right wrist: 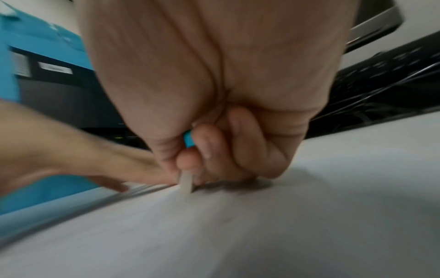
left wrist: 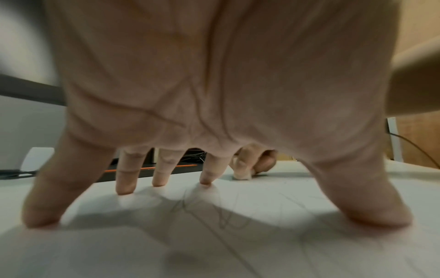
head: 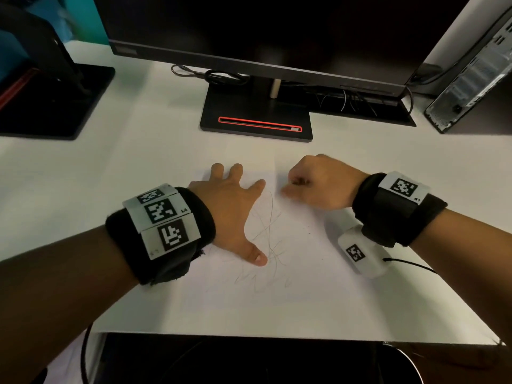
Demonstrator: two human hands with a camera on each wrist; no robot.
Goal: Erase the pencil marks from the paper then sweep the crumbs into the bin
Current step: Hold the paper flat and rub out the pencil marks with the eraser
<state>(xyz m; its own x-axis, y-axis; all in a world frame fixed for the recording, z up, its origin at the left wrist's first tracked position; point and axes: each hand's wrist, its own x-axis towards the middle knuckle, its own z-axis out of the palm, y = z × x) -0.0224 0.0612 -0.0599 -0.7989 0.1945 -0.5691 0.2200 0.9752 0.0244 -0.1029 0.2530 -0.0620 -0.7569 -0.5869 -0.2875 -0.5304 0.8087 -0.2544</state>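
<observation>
A white sheet of paper (head: 291,295) lies on the white desk with thin pencil scribbles (head: 270,239) across its middle. My left hand (head: 235,206) rests flat on the sheet with fingers spread, thumb beside the scribbles. In the left wrist view the left hand's fingertips (left wrist: 126,188) press the paper over pencil lines (left wrist: 223,220). My right hand (head: 310,184) is curled and pinches a white eraser with a blue sleeve (right wrist: 188,141). The eraser's white tip (right wrist: 186,185) touches the paper near the sheet's top edge. No bin is in view.
A monitor on a black stand with a red-edged base (head: 257,120) is behind the paper. A second black stand (head: 55,101) is at the far left, a computer case (head: 471,79) at the far right. Cables (head: 221,76) lie behind. The desk's front edge (head: 277,335) is close.
</observation>
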